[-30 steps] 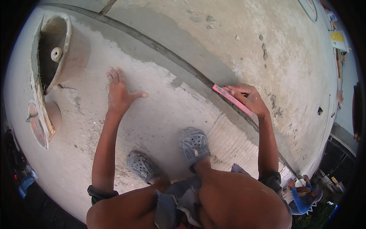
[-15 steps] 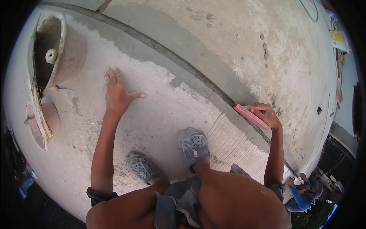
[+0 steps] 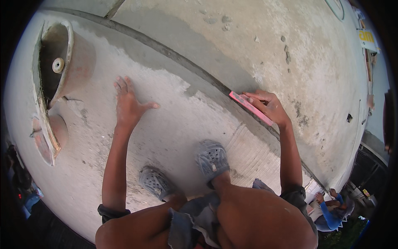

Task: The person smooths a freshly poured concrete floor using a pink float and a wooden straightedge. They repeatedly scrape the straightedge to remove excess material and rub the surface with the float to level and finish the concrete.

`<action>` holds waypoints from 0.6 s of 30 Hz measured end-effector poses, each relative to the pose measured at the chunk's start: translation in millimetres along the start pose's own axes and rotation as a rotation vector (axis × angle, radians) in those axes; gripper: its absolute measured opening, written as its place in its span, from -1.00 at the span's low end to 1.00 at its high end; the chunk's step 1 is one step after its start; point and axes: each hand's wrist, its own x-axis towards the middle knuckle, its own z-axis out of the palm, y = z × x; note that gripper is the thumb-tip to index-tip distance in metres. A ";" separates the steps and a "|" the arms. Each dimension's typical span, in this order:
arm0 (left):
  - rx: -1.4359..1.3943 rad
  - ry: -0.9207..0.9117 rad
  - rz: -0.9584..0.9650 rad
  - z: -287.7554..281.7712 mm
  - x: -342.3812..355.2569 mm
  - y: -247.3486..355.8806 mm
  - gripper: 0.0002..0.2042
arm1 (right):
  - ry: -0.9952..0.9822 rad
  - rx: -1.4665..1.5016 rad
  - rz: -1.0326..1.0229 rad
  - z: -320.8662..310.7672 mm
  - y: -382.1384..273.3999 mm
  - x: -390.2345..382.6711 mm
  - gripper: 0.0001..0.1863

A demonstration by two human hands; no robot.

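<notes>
A long flat pink block [image 3: 256, 113] with grey smears is gripped in my right hand [image 3: 268, 105], fingers wrapped over its top. It lies along the dark groove [image 3: 179, 59] that runs diagonally through the concrete floor. What the block is made of I cannot tell. My left hand [image 3: 128, 107] rests on the dusty concrete, palm down, with fingers and thumb spread and nothing in it. Damp-looking grey mortar [image 3: 207, 50] borders the groove on both sides.
Left of my left hand stands a large bucket [image 3: 78, 58] with a rough board [image 3: 46, 112] against it and a smaller container [image 3: 58, 128] below. My clog-shod feet [image 3: 212, 159] are between my arms. Small fragments [image 3: 287, 54] lie beyond the groove. Another person [image 3: 333, 213] crouches at lower right.
My right hand has slid the pink block up and to the left along the groove. My left hand stays in about the same place on the floor.
</notes>
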 end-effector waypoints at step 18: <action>-0.048 -0.299 0.216 -54.6 4.6 -11.3 0.15 | 0.396 1.242 -0.041 118.6 62.9 -142.2 -0.61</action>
